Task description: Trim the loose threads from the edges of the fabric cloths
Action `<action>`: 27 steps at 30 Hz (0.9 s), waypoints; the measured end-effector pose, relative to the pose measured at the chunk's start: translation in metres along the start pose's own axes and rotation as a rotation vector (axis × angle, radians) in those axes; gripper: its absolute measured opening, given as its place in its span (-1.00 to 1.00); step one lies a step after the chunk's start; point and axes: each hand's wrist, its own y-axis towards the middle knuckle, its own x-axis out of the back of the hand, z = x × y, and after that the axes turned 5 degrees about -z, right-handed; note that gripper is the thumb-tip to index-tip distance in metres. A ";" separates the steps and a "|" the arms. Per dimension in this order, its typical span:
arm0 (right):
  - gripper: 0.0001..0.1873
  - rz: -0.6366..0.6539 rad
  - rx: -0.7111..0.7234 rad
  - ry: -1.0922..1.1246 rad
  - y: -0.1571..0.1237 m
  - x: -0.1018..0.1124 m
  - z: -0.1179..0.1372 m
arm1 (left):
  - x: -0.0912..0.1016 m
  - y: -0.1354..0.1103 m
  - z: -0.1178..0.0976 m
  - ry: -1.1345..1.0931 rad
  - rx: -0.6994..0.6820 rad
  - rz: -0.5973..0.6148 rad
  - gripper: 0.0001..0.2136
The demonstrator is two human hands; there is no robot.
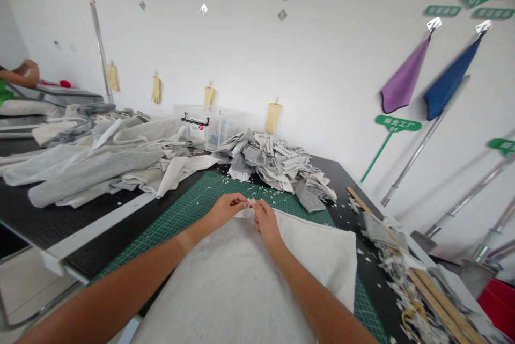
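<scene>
The left hand and right hand are closing in a tight pinch at the far edge of a pale grey cloth, fingertips meeting on a small pale scrap. The cloth is lying on a green cutting mat on the black counter, with a heap of grey offcuts beyond. Picking at that edge appears to be the step in hand, apparently calling for a small, steady pull.

Bright, even light fills your view, falling softly on the white wall, with only faint shadows beneath your left hand and right hand. The wide lens bends the metal poles at the right edge and stretches the corners, while the dark bench stays reasonably sharp.
</scene>
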 end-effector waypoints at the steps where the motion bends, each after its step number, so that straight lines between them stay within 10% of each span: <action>1: -0.49 0.000 -0.010 0.012 0.002 0.000 -0.001 | 0.000 0.000 0.001 0.024 -0.013 -0.006 -0.66; 27: -0.52 0.076 -0.108 0.069 0.010 0.004 -0.008 | 0.001 0.000 -0.003 0.036 -0.047 0.022 -0.69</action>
